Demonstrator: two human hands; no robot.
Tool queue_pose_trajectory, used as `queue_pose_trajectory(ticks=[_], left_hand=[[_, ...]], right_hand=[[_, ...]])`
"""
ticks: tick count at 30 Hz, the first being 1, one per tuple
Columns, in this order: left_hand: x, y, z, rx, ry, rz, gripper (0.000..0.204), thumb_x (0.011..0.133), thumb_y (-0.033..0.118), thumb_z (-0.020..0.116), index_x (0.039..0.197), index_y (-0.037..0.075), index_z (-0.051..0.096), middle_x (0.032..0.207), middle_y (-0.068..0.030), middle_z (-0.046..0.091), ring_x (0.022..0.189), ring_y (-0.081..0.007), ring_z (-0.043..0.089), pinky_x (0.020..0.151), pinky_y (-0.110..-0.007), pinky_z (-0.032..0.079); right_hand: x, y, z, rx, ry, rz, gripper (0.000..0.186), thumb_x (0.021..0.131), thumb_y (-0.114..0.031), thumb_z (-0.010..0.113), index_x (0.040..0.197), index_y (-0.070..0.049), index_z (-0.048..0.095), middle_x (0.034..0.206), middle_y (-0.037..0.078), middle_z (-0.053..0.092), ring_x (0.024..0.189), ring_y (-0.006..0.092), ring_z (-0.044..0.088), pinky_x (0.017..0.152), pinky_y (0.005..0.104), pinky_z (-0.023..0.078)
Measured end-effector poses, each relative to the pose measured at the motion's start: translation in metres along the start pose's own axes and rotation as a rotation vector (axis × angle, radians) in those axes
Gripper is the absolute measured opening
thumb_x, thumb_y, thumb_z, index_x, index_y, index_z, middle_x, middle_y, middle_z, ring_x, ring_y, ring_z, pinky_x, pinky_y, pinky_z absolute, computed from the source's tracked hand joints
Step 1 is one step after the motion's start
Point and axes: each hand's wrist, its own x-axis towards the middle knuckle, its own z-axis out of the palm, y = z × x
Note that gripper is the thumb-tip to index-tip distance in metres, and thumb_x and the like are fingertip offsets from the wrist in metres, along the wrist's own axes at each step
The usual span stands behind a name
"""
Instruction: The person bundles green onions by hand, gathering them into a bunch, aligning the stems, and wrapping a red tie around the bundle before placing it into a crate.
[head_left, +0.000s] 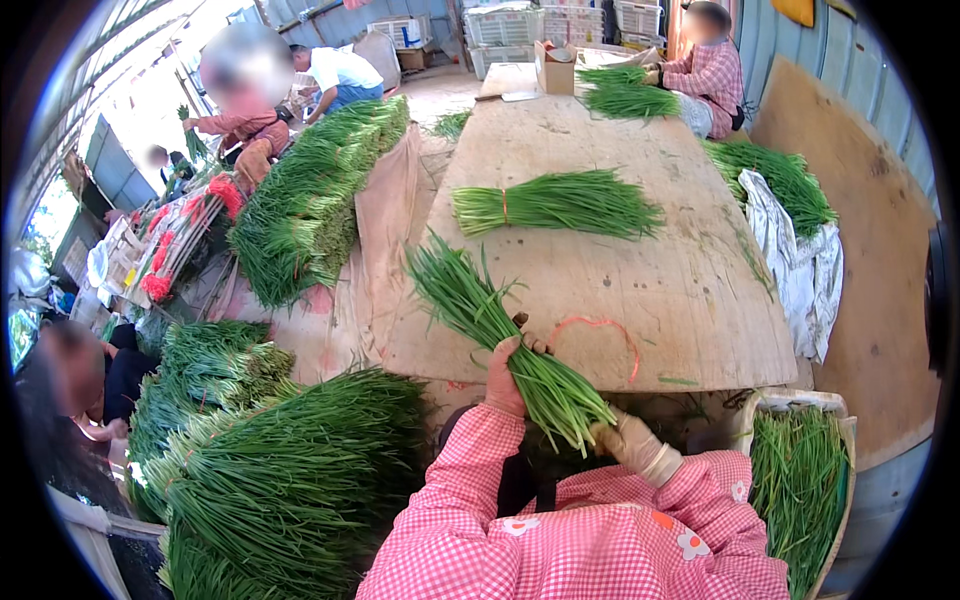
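Between the two hands slants a loose bunch (545,385) of slender green stalks, feathery at the tips, paler at the butts. The left hand (504,380) wraps round its middle; the right hand (632,445), pale and wrinkled at the cuff, touches the butt ends, though whether it pinches any I cannot tell. Just beyond the hands, a thin red strip (634,352) curves on the flat, speckled wooden tabletop (710,310); farther off lies a banded sheaf (565,203). Left of them spreads a shaggy green heap (290,470); to their right stands a pale-rimmed crate (800,398) of long greens (795,485).
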Motion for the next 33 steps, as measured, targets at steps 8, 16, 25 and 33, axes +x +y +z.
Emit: queue_pose_trajectory(ticks=[8,16,25,33], left_hand=[[0.0,0.007,-0.02,0.151,0.013,-0.004,0.032,0.081,0.01,0.056,0.11,0.005,0.045,0.077,-0.0063,0.053,0.073,-0.0199,0.055,0.07,-0.035,0.05],[-0.023,-0.049,0.032,0.295,0.135,0.014,0.037,0.079,0.002,0.057,0.113,0.005,0.044,0.079,-0.0067,0.056,0.071,-0.0192,0.058,0.06,-0.032,0.052],[-0.022,-0.092,0.081,0.501,0.063,-0.223,0.018,0.081,0.007,0.056,0.099,0.005,0.05,0.079,-0.0051,0.055,0.069,-0.0154,0.058,0.057,-0.03,0.05],[0.002,-0.157,0.084,1.049,-0.151,-0.34,0.072,0.079,0.012,0.065,0.134,-0.002,0.021,0.111,-0.02,0.054,0.104,-0.0209,0.052,0.093,-0.035,0.039]], right_hand=[[-0.015,0.001,-0.052,-0.022,0.273,-0.137,0.051,0.079,-0.027,0.066,0.117,0.0,0.045,0.102,0.011,0.057,0.087,0.017,0.055,0.077,0.0291,0.045],[-0.008,-0.023,0.017,-0.492,0.394,-0.166,0.116,0.052,-0.037,0.083,0.137,0.004,0.015,0.13,0.025,0.038,0.119,0.0351,0.042,0.097,0.0356,0.036],[-0.019,0.038,0.017,0.036,0.546,-0.229,0.061,0.071,-0.025,0.071,0.119,-0.003,0.042,0.103,0.012,0.06,0.093,0.0226,0.06,0.081,0.0311,0.047],[-0.037,0.058,-0.026,1.428,0.356,0.063,0.023,0.088,-0.017,0.054,0.107,-0.005,0.054,0.068,0.0,0.054,0.056,0.009,0.051,0.049,0.0219,0.043]])
